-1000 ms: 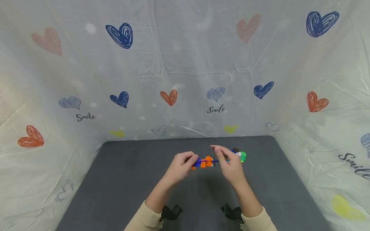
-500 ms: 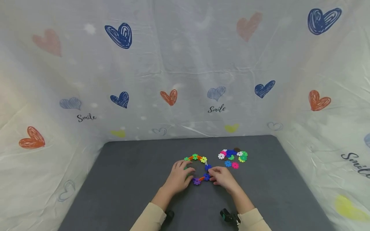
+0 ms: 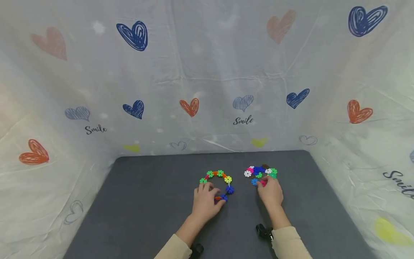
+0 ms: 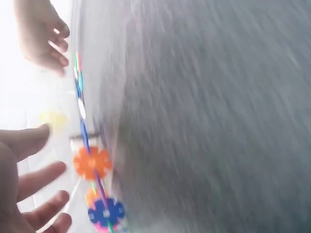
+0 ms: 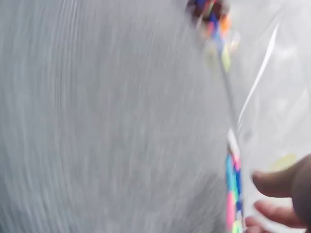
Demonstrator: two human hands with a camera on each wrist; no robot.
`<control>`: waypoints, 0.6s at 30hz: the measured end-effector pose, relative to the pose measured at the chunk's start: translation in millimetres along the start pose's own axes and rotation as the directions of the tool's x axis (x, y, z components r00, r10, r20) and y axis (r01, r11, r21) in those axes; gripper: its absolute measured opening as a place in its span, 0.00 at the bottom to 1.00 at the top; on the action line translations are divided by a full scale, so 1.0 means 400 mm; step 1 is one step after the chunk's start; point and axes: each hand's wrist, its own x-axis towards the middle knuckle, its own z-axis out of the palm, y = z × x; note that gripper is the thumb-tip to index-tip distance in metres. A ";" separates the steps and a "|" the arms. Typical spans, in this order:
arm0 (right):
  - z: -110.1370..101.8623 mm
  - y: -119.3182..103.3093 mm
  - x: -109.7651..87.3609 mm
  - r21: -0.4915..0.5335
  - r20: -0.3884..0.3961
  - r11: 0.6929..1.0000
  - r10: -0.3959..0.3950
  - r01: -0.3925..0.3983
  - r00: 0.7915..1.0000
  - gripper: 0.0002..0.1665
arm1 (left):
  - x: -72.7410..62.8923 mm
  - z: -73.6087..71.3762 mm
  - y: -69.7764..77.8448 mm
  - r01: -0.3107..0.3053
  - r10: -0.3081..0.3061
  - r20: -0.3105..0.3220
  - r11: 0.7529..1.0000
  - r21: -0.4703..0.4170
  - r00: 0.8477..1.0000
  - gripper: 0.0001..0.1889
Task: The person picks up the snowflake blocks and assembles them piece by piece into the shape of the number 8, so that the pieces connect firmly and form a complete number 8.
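A chain of snowflake-shaped interlocking discs [image 3: 220, 173] lies in a curve on the dark table, with green, orange, yellow and blue pieces. My left hand [image 3: 205, 203] is over the left and near part of this chain and hides some of it. In the left wrist view its fingers [image 4: 41, 179] are spread beside an orange disc [image 4: 92, 163] and hold nothing. My right hand [image 3: 271, 192] reaches over loose discs [image 3: 258, 171] at the right. Its fingertips are at a pink disc [image 3: 263, 183], beside a light blue disc [image 3: 254, 182]. The right wrist view shows thumb and fingers apart.
The dark grey table [image 3: 145, 201] reaches back to a pale curtain [image 3: 207, 54] printed with hearts and the word "Smile". Loose discs in white, pink, blue, green and brown lie bunched at the back right.
Both hands held the chain up a second ago; then it lay on the table with both hands at it. Since then my right hand has moved right to the loose discs.
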 end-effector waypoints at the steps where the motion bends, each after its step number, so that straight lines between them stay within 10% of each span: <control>1: -0.003 0.010 0.008 -0.036 -0.002 0.999 0.018 -0.018 1.000 0.22 | 0.000 0.006 0.009 -0.011 0.011 0.031 1.000 0.023 0.999 0.22; 7: -0.010 0.046 0.025 -0.040 0.089 0.999 0.010 -0.007 0.996 0.20 | 0.016 0.044 0.020 -0.025 0.014 0.129 0.996 0.084 0.992 0.21; 13: -0.045 0.014 -0.012 0.191 0.126 0.979 -0.093 0.067 0.988 0.14 | 0.024 0.008 0.022 0.012 -0.003 0.051 0.987 -0.163 0.999 0.22; 18: -0.076 -0.070 -0.098 0.630 0.122 0.748 -0.364 0.212 0.923 0.13 | 0.008 -0.076 0.064 -0.053 0.031 -0.102 0.972 -0.227 0.994 0.23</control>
